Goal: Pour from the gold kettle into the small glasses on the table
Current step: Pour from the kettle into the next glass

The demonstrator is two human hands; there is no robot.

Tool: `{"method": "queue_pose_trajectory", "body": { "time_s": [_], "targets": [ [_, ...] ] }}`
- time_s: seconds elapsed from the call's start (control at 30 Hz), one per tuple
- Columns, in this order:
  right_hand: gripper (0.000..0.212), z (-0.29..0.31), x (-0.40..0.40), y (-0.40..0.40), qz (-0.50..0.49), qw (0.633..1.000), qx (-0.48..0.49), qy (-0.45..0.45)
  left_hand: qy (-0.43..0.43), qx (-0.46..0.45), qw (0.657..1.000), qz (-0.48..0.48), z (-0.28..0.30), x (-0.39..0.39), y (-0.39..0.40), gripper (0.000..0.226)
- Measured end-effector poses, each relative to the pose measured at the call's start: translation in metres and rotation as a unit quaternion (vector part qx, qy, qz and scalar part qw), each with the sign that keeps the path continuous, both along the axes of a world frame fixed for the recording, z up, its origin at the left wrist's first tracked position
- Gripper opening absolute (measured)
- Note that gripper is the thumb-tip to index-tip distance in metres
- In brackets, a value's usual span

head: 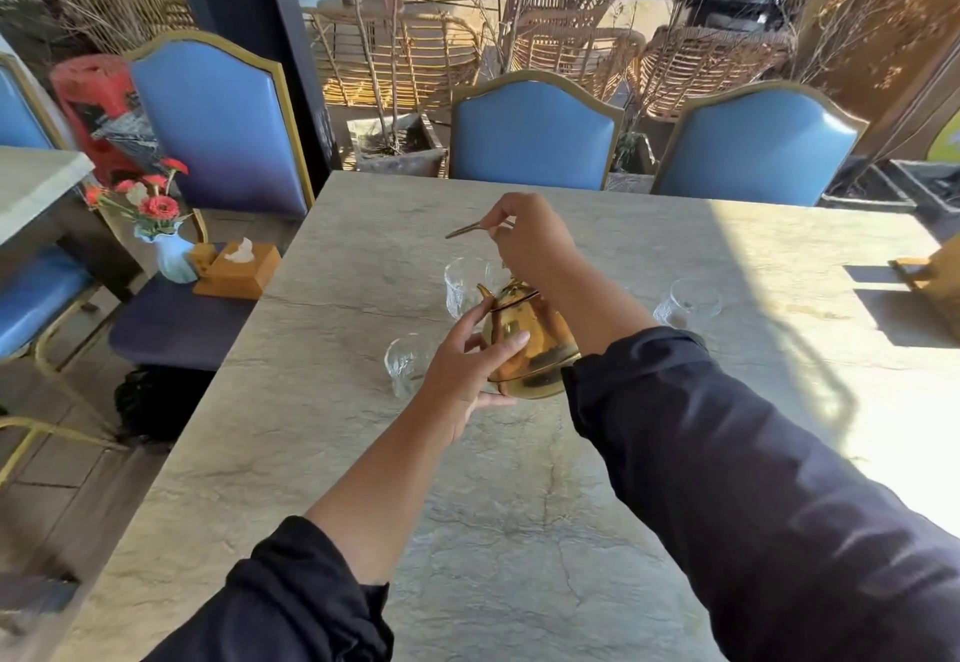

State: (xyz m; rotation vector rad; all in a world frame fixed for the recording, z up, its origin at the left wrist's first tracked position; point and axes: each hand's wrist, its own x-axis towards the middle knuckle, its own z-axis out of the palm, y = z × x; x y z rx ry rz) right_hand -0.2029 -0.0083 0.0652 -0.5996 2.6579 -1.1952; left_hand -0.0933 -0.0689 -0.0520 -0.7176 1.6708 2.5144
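The gold kettle (535,344) is tilted above the marble table (363,453), its spout pointing left toward a tall clear glass (465,285). My right hand (530,240) grips the thin handle (467,229) up top. My left hand (467,370) rests its fingers against the kettle's side and base. A second small glass (408,365) stands just left of my left hand, partly hidden by it. A third glass (688,305) sits to the right, behind my right sleeve. No stream of liquid is visible.
Blue chairs with gold frames (535,134) line the far side and left of the table. A vase of red flowers (166,240) and a wooden tissue box (239,269) sit on a chair seat at left. Another wooden object (930,272) lies at the table's right edge.
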Motion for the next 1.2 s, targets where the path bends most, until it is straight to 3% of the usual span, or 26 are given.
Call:
{"method": "queue_pose_trajectory", "body": {
  "time_s": [0.33,0.5,0.73,0.97,1.2],
  "targets": [
    [0.02,0.004,0.001,-0.002,0.009,1.0,0.005,0.003,0.009,-0.008,1.0,0.006,0.004,0.002,0.0,0.093],
    [0.019,0.008,0.003,-0.003,0.015,1.0,0.006,0.013,0.008,0.003,1.0,0.002,0.006,0.003,-0.001,0.073],
    [0.021,0.011,0.004,-0.005,0.015,1.0,0.018,0.015,0.007,0.009,1.0,-0.001,0.009,0.006,0.0,0.064],
    [0.023,0.014,0.003,-0.006,0.021,0.999,0.031,0.022,0.003,0.007,1.0,0.002,0.009,0.005,-0.001,0.082],
    [0.024,0.015,0.0,-0.009,0.02,0.998,0.048,0.019,0.003,0.009,1.0,-0.007,0.011,0.006,-0.001,0.086]
  ]
}}
